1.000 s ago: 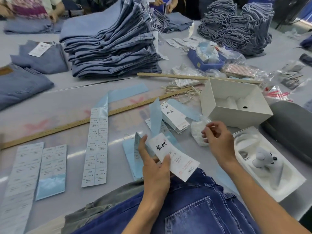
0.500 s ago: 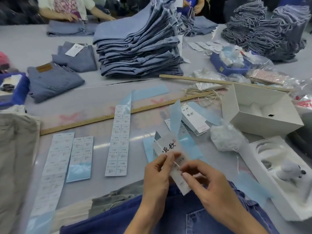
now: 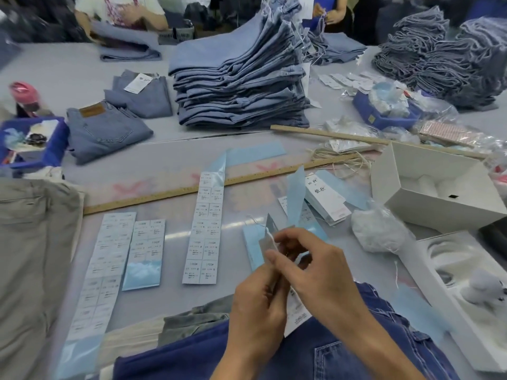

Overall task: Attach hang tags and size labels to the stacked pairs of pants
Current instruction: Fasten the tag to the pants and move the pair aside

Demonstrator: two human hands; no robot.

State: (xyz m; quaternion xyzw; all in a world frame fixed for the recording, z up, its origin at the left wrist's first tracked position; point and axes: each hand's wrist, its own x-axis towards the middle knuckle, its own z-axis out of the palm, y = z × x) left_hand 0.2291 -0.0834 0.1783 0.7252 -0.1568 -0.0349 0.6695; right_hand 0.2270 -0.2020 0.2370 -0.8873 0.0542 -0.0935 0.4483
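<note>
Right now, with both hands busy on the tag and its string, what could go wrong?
1. The thin white string is loose at its end; it may slip from the fingers of the right hand before threading.
2. The left hand pinches the white paper hang tag over the dark blue jeans; it could crease.
3. The curled pale blue backing strip stands close by and might catch the string.

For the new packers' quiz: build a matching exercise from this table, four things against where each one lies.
Things:
1. hang tag
2. tall stack of light blue jeans
3. dark blue jeans
4. white open box

Places:
A. far centre of the table
B. nearest edge, under the hands
C. right side, beside the wooden ruler
D. held between both hands

Pairs: 1-D, 2-A, 3-B, 4-C
</note>
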